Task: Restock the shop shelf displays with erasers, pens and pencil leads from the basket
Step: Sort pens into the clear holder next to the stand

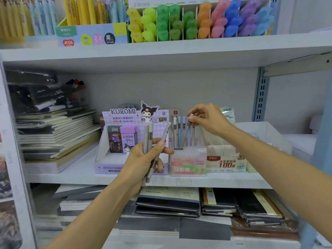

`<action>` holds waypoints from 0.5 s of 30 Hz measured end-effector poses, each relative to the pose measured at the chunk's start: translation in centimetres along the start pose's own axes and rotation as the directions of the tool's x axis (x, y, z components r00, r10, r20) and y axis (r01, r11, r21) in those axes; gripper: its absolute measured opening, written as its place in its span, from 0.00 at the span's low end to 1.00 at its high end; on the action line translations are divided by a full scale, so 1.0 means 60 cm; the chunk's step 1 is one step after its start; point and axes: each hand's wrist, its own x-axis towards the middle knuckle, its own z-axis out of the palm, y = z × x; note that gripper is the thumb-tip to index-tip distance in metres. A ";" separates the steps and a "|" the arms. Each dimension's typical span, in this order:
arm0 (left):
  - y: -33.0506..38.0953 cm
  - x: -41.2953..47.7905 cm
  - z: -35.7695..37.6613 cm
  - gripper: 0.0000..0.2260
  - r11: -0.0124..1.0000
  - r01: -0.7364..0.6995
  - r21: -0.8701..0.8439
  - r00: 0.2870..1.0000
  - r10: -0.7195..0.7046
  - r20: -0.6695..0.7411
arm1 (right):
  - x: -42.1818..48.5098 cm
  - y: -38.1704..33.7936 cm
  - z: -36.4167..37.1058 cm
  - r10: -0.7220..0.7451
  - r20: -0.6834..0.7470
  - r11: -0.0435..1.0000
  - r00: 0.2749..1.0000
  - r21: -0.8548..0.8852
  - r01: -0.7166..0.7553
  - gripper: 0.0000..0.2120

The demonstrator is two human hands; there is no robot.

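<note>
Your left forearm comes up from the lower left, and your left hand point(143, 159) is raised in the middle of the view. Its fingers and thumb curl round a small bundle of grey pens point(148, 139), the thumb pressed across the front, holding them roughly upright. Your right arm reaches in from the lower right, forearm stretched out long. Your right hand point(206, 118) sits higher and farther forward than the left, palm turned down, its fingertips pinching the top end of a single pen point(186, 134) that slants beneath it. The two hands are apart.
</note>
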 end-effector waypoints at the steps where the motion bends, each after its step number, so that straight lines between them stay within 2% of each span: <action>1: -0.001 0.001 0.000 0.15 1.000 0.002 0.009 1.000 -0.002 -0.001 | 0.002 -0.001 0.003 -0.010 0.012 1.000 1.000 0.009 0.010 0.06; 5: -0.003 0.004 0.002 0.15 1.000 0.004 0.013 1.000 -0.004 0.000 | 0.009 -0.005 0.025 -0.061 -0.043 0.998 0.997 0.015 0.062 0.08; 12: 0.001 -0.002 0.007 0.14 1.000 0.028 0.001 0.999 -0.028 -0.019 | 0.010 -0.008 0.045 -0.060 -0.043 0.963 0.997 -0.264 0.047 0.07; 15: 0.007 -0.005 0.010 0.15 0.999 0.032 0.017 0.999 -0.032 -0.027 | -0.003 -0.021 0.027 -0.060 -0.056 0.976 0.997 -0.211 0.047 0.10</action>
